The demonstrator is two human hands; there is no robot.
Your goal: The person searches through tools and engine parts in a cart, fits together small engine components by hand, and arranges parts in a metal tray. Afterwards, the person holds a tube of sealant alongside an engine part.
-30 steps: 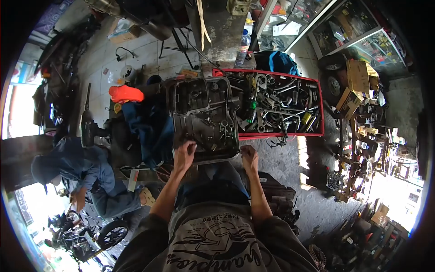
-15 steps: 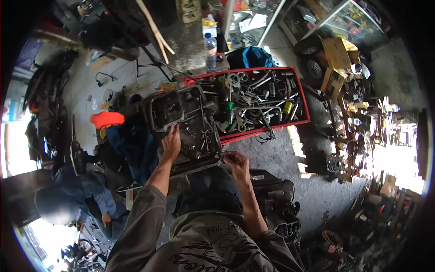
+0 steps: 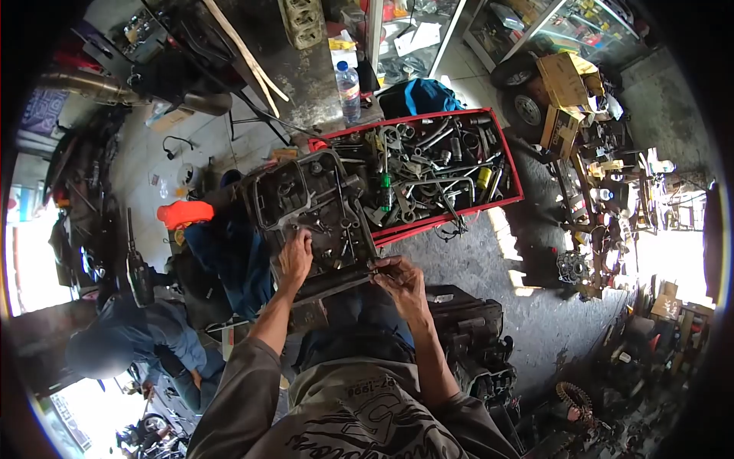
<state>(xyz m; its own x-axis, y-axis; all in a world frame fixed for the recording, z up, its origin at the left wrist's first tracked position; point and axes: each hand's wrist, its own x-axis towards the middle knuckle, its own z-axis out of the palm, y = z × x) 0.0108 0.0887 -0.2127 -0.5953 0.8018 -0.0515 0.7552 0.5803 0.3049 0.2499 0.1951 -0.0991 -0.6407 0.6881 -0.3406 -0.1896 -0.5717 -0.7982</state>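
A dark, greasy metal engine casing (image 3: 269, 226) lies in front of me, with wrenches and small metal parts in its lower section. My left hand (image 3: 294, 256) is over the casing's near left part, fingers curled together beside the loose pieces; whatever is in them is hidden. At the near right corner of the casing, my right hand (image 3: 403, 284) pinches with thumb and fingers, on something too small to name. A combination wrench (image 3: 349, 224) rests in the casing between my hands.
Beyond the casing stands a red tool tray (image 3: 514, 172) heaped with wrenches, sockets and a green-handled screwdriver (image 3: 386, 193). A water bottle (image 3: 348, 93) is behind it. An engine block (image 3: 474, 325) sits by my right side. Another person (image 3: 145, 336) crouches at lower left.
My left hand has drawn back slightly from the casing's inner wall toward me, its fingers now more curled. My right hand stays at the near right corner, turned a little. The view has shifted slightly.
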